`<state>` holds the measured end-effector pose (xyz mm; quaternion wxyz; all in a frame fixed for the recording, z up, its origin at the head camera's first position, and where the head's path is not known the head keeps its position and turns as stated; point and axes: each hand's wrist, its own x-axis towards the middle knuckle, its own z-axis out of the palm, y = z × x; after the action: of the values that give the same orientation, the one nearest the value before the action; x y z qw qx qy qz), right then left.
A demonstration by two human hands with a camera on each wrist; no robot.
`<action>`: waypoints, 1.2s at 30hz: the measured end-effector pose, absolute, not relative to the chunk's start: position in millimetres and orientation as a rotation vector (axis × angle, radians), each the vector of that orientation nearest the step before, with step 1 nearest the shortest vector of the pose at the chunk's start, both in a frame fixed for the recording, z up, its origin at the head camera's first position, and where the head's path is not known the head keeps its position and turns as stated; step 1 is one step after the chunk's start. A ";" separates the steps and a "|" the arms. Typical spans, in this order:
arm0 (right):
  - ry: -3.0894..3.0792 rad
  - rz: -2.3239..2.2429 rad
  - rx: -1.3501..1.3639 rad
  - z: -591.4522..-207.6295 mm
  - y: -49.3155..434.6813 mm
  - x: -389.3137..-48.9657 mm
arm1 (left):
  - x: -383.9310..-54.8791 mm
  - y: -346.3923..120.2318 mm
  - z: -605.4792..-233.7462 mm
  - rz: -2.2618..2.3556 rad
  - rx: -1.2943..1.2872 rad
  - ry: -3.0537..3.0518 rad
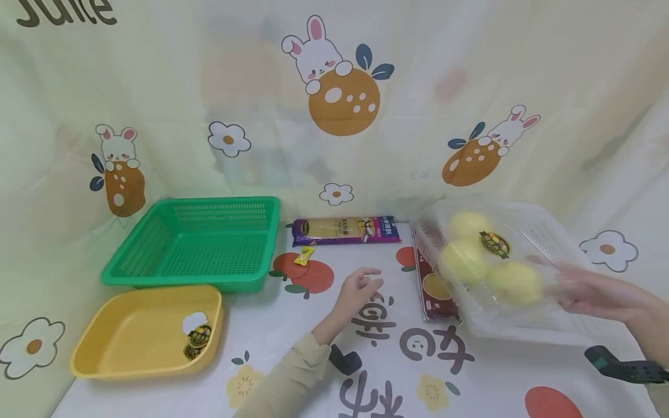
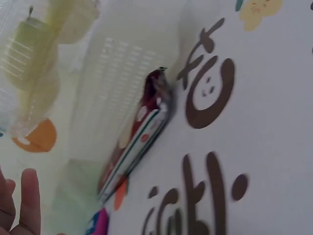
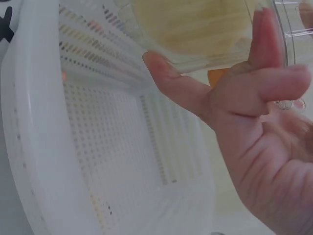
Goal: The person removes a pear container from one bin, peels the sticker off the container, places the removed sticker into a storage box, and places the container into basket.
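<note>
My right hand point(image 1: 601, 293) grips a clear plastic fruit box point(image 1: 493, 245) by its right end, over the white basket point(image 1: 528, 335) at the right. Inside the box lie several pale yellow round fruits point(image 1: 464, 261); a dark oval label sits on the lid. In the right wrist view, the thumb and fingers of the right hand point(image 3: 244, 98) pinch the box edge, with the basket point(image 3: 107, 142) beneath. Loosely bent and holding nothing, my left hand point(image 1: 355, 296) hovers above the middle of the table, left of a dark red packet point(image 1: 435, 290).
A green basket point(image 1: 269, 244) stands at the back left. In front of it is a yellow tub point(image 1: 141, 331) with round dark labels point(image 1: 197, 341) inside. A purple noodle packet point(image 1: 345, 230) lies along the back, near a small yellow candy point(image 1: 304, 256).
</note>
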<state>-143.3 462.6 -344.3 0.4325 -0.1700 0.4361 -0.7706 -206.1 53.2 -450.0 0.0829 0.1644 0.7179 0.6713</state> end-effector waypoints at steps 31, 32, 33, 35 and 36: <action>1.283 -1.725 -0.602 -373.3 335.3 -168.2 | -221.7 -37.9 -399.9 1.903 0.602 1.861; 1.287 -1.734 -0.607 -374.4 331.9 -168.1 | -221.7 -41.0 -401.0 1.918 0.595 1.872; 1.307 -1.740 -0.602 -375.1 328.0 -167.6 | -221.5 -44.2 -402.0 1.943 0.583 1.869; 1.369 -1.755 -0.579 -375.6 319.6 -165.1 | -221.0 -51.0 -404.3 1.989 0.561 1.844; 1.412 -1.759 -0.558 -375.7 314.7 -163.2 | -220.5 -54.5 -405.5 2.013 0.551 1.828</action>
<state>-163.2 314.7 -375.7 0.3976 -0.2203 0.5577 -0.6945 -220.5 -54.5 -405.5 0.1825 0.1952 0.6478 0.7134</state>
